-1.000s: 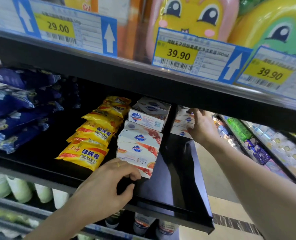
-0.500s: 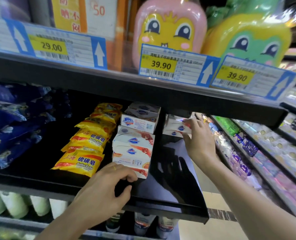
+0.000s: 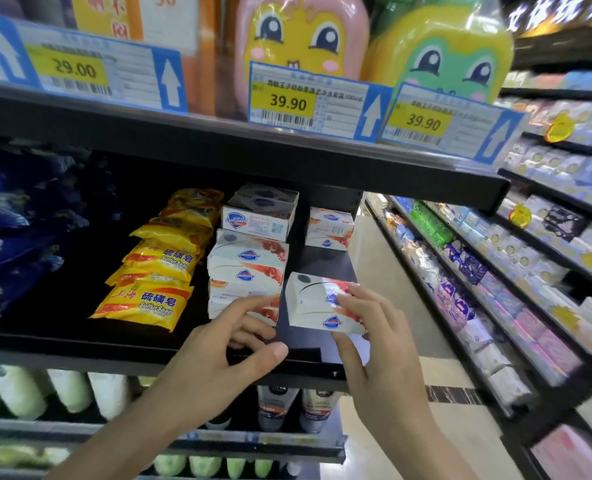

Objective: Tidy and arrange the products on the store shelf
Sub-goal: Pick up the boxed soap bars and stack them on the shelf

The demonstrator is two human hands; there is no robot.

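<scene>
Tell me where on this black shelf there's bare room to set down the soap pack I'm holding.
Bare shelf lies right of the white soap stack, in front of the back white packs, beneath the held pack. A darker bare strip runs between the blue bags and yellow sulfur soaps. The middle rows are crowded.

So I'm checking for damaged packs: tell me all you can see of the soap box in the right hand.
The soap box is white cardboard with red swirls and blue shield logos, and shows no visible dents. It sits tilted at the shelf's front, right of the soap stack. The right hand pinches it, fingers on top and thumb underneath.
</scene>
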